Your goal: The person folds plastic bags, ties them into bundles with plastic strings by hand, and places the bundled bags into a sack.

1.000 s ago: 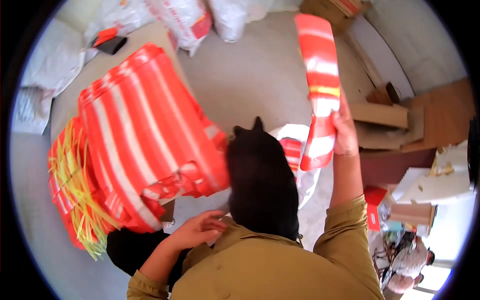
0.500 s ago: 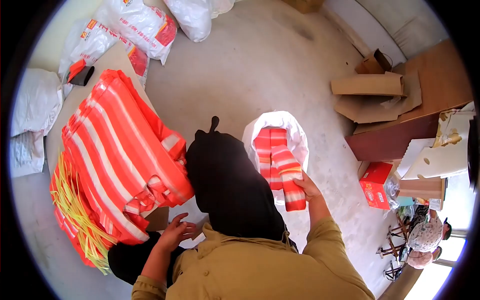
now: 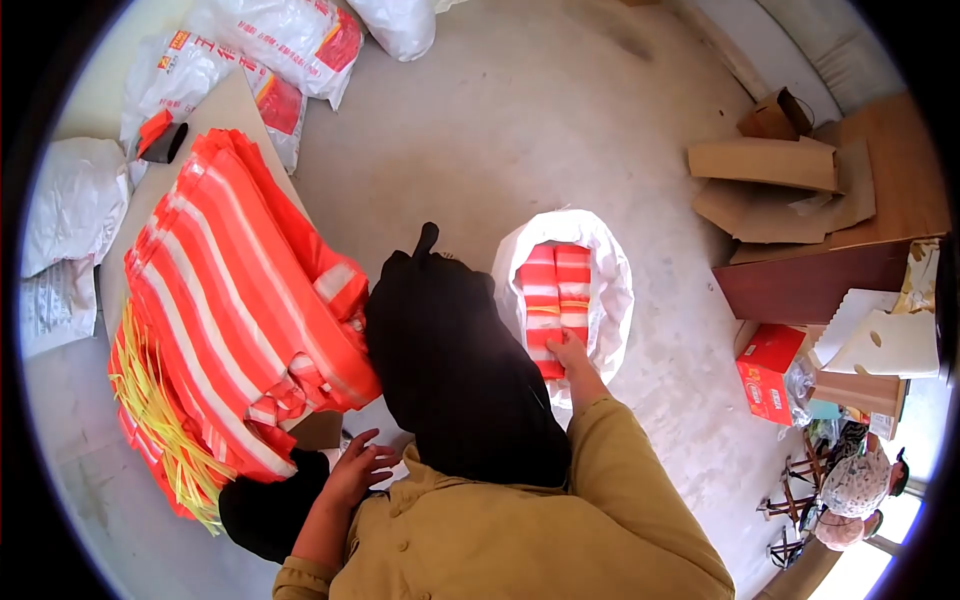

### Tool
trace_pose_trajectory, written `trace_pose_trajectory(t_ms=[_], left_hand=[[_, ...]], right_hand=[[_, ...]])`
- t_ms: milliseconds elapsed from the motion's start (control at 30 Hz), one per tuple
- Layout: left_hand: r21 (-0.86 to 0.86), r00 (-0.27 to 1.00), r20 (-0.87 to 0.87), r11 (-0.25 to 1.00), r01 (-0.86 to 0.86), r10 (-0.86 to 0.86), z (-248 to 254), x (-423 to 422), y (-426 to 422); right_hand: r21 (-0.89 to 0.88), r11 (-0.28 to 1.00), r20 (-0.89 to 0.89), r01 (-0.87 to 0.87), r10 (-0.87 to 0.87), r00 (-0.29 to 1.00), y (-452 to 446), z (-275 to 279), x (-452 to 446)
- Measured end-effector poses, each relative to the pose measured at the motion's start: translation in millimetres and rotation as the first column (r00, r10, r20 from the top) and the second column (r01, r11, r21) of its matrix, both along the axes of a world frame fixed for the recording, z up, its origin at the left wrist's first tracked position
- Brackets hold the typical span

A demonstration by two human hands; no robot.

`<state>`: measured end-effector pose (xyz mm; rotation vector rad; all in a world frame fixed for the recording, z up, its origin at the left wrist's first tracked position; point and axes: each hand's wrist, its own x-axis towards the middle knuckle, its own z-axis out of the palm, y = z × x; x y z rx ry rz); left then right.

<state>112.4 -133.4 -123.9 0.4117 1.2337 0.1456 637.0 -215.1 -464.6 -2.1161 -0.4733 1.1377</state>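
Observation:
Two red-and-white striped bundles (image 3: 541, 290) lie side by side inside an open white sack (image 3: 612, 290) on the floor. My right hand (image 3: 572, 352) reaches over the sack's near edge, its fingers closed on the lower end of the right-hand bundle, which has a yellow band round it. Beside my lap, my left hand (image 3: 361, 468) is held with fingers apart and nothing in it. Left of my legs lies a large pile of striped red-and-white material (image 3: 240, 290), with yellow strips (image 3: 165, 430) over its near left side.
White printed bags (image 3: 290, 50) lie at the upper left, near a dark and red object (image 3: 162, 138). Opened cardboard (image 3: 770, 165), a red box (image 3: 768, 375) and a brown cabinet side (image 3: 815, 285) stand right. Other people (image 3: 857, 485) are at the far lower right.
My right hand has lowered the held striped bundle into the white sack, beside the other one. Earlier it was raised in the air. My left hand stays near my lap.

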Motion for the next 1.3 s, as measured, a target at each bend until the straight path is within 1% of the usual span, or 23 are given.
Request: trace_pose_trajectory(t_ms=[67,100,133,167,200,267,300,333,367,433,467,500,600,700,733,800,867,900,1000,1100,1200,1300], left_hand=[[0.005,1.000,-0.014,1.000,-0.011,0.011,0.6,3.2,0.2],[0.005,1.000,-0.022,1.000,-0.014,0.015,2.0,4.7,0.2],[0.010,0.999,-0.036,1.000,-0.013,0.013,3.1,7.0,1.4],[0.013,0.999,-0.049,1.000,-0.012,0.012,4.4,10.8,3.1],[0.015,0.998,-0.061,1.000,-0.012,0.013,5.7,14.3,4.3],[0.011,0.997,-0.072,1.000,-0.013,0.014,4.2,18.2,5.7],[0.014,0.998,-0.067,1.000,-0.016,0.017,3.2,18.8,6.1],[0.019,0.998,-0.062,1.000,-0.018,0.020,2.8,19.2,6.4],[0.024,0.998,-0.054,0.999,-0.022,0.024,3.2,20.3,6.2],[0.014,0.998,-0.047,0.999,-0.029,0.030,-4.4,15.9,3.2],[0.010,0.999,-0.043,0.999,-0.031,0.031,-8.3,14.2,1.6],[0.004,0.998,-0.044,0.999,-0.035,0.035,-10.6,13.9,0.2],[-0.012,0.998,-0.052,0.999,-0.038,0.037,-14.0,11.4,-3.4],[-0.001,0.998,-0.055,0.999,-0.034,0.034,-17.3,7.2,-5.2],[0.011,0.998,-0.054,0.999,-0.032,0.033,-19.2,4.3,-6.3],[0.016,0.997,-0.059,0.999,-0.049,0.050,-21.1,2.0,-9.2],[0.005,0.994,-0.073,0.997,-0.082,0.082,-22.1,0.9,-10.2],[-0.008,0.994,-0.067,0.996,-0.086,0.085,-24.9,-0.6,-12.0],[-0.035,0.996,-0.050,0.996,-0.077,0.075,-32.2,-2.4,-11.0],[-0.033,0.996,-0.051,0.997,-0.068,0.067,-27.6,0.1,-10.6],[-0.012,0.996,-0.063,0.998,-0.064,0.063,-23.0,4.0,-4.9],[0.000,0.997,-0.060,0.999,-0.046,0.046,-21.4,2.6,-7.3]], right_hand=[[-0.057,0.998,0.075,-0.013,0.017,0.997,7.5,-2.5,-3.8],[-0.076,0.997,0.106,-0.032,0.040,0.994,9.9,9.6,-7.9],[-0.097,0.994,0.137,-0.049,0.062,0.989,13.4,29.3,-12.4],[-0.202,0.973,0.250,-0.113,0.163,0.955,28.5,95.9,-27.7],[-0.235,0.965,0.285,-0.115,0.181,0.941,34.7,123.7,-39.1],[-0.298,0.948,0.357,-0.115,0.223,0.907,40.5,153.5,-54.8],[-0.371,0.914,0.456,-0.164,0.333,0.825,40.3,161.0,-62.3],[-0.331,0.888,0.503,-0.319,0.452,0.736,36.0,165.1,-62.5],[-0.300,0.832,0.552,-0.467,0.550,0.626,29.8,168.2,-60.5],[-0.269,0.725,0.460,-0.634,0.675,0.577,21.8,153.2,-53.1],[-0.255,0.703,0.306,-0.664,0.710,0.634,19.4,126.9,-48.7],[-0.235,0.683,0.143,-0.691,0.728,0.671,24.7,125.4,-48.8],[-0.479,0.582,-0.040,-0.657,0.733,0.679,33.2,131.1,-58.8],[-0.341,0.668,-0.017,-0.662,0.700,0.714,34.4,98.2,-58.7],[-0.347,0.644,0.071,-0.682,0.743,0.666,39.1,100.7,-55.5],[-0.364,0.596,0.243,-0.716,0.803,0.545,56.8,130.2,-49.9],[-0.324,0.838,0.294,-0.440,0.531,0.794,60.1,159.1,-52.7],[-0.297,0.916,0.312,-0.271,0.362,0.879,59.6,165.7,-53.4],[-0.326,0.840,0.288,-0.434,0.525,0.801,57.7,148.8,-47.8],[-0.362,0.827,0.298,-0.431,0.541,0.787,64.6,142.2,-50.1],[-0.396,0.780,0.343,-0.485,0.615,0.710,67.2,143.0,-52.7],[-0.342,0.792,0.383,-0.506,0.609,0.694,57.2,124.5,-47.6]])
